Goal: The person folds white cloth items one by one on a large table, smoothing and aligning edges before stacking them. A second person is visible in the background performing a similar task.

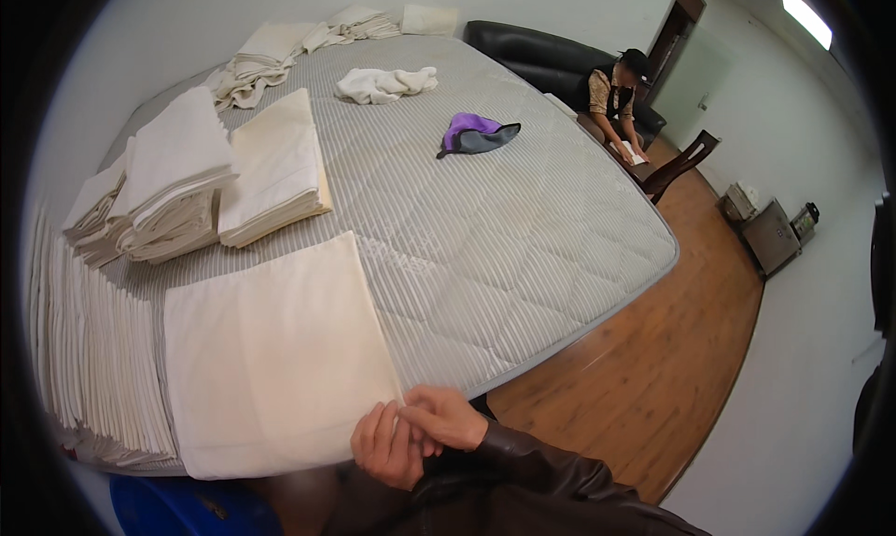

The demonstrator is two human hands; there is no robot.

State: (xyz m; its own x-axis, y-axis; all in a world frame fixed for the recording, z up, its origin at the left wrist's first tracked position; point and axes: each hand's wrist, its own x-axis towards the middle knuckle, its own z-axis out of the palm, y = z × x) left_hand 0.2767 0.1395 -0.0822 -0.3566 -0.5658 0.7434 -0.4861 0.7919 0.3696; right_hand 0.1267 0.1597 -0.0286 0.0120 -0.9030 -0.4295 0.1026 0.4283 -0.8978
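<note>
A cream square cloth lies flat at the near edge of a striped mattress. My left hand has its fingers curled over the cloth's near right corner. Against it, my right hand pinches the same corner between thumb and fingers. Left of the cloth stands a long row of folded white cloths, packed on edge. Beyond it are a tall pile of folded white cloths and a lower cream stack.
Crumpled white cloth and a purple and grey cloth item lie farther back. A blue tub stands below the near edge. A person sits on a black sofa beside a wooden chair, handling white material.
</note>
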